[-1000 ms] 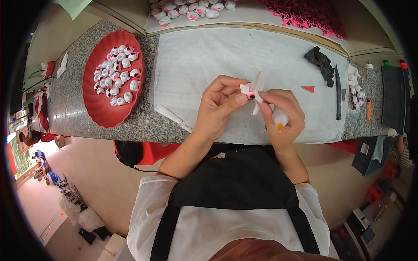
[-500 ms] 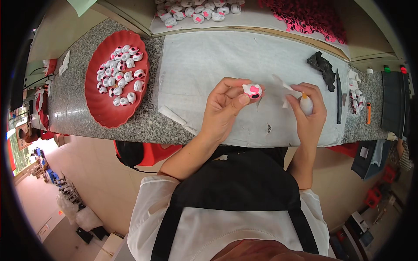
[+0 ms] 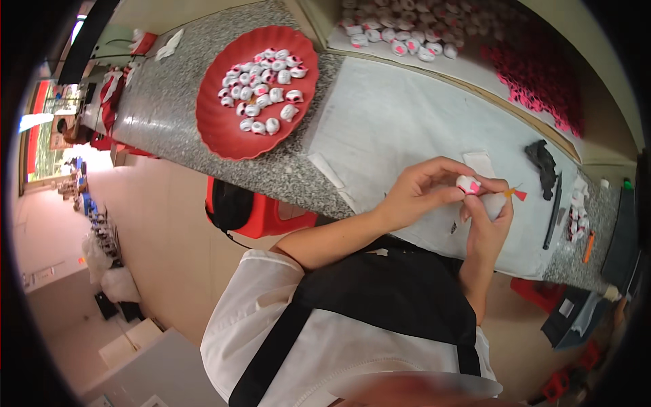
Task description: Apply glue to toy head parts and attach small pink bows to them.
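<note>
at eleven o'clock, a red dish (image 3: 215, 132) of small figures (image 3: 276, 95); at three o'clock, a white-and-pink piece (image 3: 468, 184).
left hand (image 3: 415, 193) pinches the piece between thumb and fingers; right hand (image 3: 489, 234), just beside, grips a white, orange-tipped bottle (image 3: 494, 205).

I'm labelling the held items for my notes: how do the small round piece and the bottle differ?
The piece is white with pink markings; the bottle has a plain white body and orange tip. The left hand pinches the piece, while the right hand holds the bottle. Both are mostly white.
</note>
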The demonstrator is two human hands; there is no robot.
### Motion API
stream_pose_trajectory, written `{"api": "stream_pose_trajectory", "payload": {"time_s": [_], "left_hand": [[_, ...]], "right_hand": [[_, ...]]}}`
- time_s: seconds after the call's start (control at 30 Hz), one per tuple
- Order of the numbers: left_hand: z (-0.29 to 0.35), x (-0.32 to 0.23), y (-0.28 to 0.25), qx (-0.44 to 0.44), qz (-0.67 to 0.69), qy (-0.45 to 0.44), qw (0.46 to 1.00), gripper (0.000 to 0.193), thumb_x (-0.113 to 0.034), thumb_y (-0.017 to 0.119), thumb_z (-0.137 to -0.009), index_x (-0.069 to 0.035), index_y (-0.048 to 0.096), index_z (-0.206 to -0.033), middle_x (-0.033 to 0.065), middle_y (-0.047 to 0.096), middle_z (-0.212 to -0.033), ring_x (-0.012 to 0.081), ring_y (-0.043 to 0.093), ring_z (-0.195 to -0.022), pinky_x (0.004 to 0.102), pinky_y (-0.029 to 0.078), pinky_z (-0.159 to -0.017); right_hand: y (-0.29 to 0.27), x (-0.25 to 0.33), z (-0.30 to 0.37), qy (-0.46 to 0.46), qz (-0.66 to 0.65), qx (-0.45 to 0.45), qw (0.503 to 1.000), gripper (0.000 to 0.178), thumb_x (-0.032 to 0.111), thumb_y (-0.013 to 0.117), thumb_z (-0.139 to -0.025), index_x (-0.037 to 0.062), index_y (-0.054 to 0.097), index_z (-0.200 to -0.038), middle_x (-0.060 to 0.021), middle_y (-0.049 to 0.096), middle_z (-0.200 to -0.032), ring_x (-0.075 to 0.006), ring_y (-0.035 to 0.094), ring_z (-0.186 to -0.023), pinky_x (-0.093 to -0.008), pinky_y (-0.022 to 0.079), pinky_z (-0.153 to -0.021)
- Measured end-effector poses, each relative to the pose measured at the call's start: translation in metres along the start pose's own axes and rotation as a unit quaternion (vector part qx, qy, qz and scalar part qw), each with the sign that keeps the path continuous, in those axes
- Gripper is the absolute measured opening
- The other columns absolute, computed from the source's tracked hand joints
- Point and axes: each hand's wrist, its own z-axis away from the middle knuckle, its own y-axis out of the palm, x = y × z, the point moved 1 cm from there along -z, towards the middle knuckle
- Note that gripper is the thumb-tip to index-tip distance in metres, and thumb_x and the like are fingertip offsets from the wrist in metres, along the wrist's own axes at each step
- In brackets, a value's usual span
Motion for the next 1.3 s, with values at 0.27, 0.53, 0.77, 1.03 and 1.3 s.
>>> {"api": "stream_pose_trajectory", "payload": {"time_s": [0.27,0.53,0.77,1.03,1.3], "left_hand": [[0.003,-0.011,-0.004,-0.011,-0.203,0.055,0.978,0.039,-0.002,0.052,-0.075,0.002,0.040,-0.111,0.0084,0.053,-0.095,0.0135,0.048,-0.090,0.0262,0.039,-0.077],[-0.005,-0.007,0.000,-0.057,-0.367,0.183,0.910,0.034,-0.004,0.053,-0.074,-0.001,0.046,-0.106,0.0115,0.057,-0.086,0.0188,0.056,-0.080,0.0250,0.043,-0.068],[0.004,-0.002,-0.014,-0.150,-0.261,0.159,0.940,0.003,-0.004,0.051,-0.075,-0.001,0.052,-0.074,0.0087,0.055,-0.071,0.0146,0.053,-0.063,0.0223,0.041,-0.056],[-0.007,-0.012,0.008,-0.060,-0.317,0.100,0.941,0.022,-0.005,0.057,-0.071,0.003,0.051,-0.091,0.0139,0.055,-0.092,0.0211,0.051,-0.088,0.0317,0.039,-0.077],[0.001,-0.008,-0.005,-0.096,-0.218,0.059,0.969,0.026,0.003,0.059,-0.068,0.005,0.050,-0.092,0.0152,0.055,-0.094,0.0183,0.054,-0.086,0.0269,0.045,-0.072]], "right_hand": [[0.010,0.003,-0.002,0.039,-0.011,0.028,0.999,0.028,-0.002,0.056,-0.067,0.0005,0.052,-0.095,-0.0027,0.049,-0.065,-0.0068,0.042,-0.047,-0.0179,0.034,-0.041],[0.001,-0.007,-0.008,0.102,-0.131,0.060,0.984,0.027,0.012,0.051,-0.073,-0.0007,0.045,-0.097,-0.0099,0.052,-0.069,-0.0083,0.042,-0.044,-0.0215,0.034,-0.037],[-0.001,-0.010,-0.006,0.107,-0.156,0.068,0.980,0.027,0.013,0.051,-0.074,-0.0014,0.045,-0.097,-0.0129,0.053,-0.070,-0.0085,0.041,-0.042,-0.0220,0.034,-0.037],[0.000,-0.012,-0.002,0.143,-0.177,0.057,0.972,0.025,0.014,0.050,-0.075,-0.0020,0.046,-0.094,-0.0078,0.051,-0.067,-0.0078,0.042,-0.044,-0.0215,0.034,-0.037],[-0.028,-0.003,-0.024,-0.097,0.293,-0.035,0.951,0.016,0.007,0.057,-0.068,0.0005,0.053,-0.082,-0.0059,0.054,-0.070,-0.0103,0.048,-0.053,-0.0218,0.039,-0.049]]}}
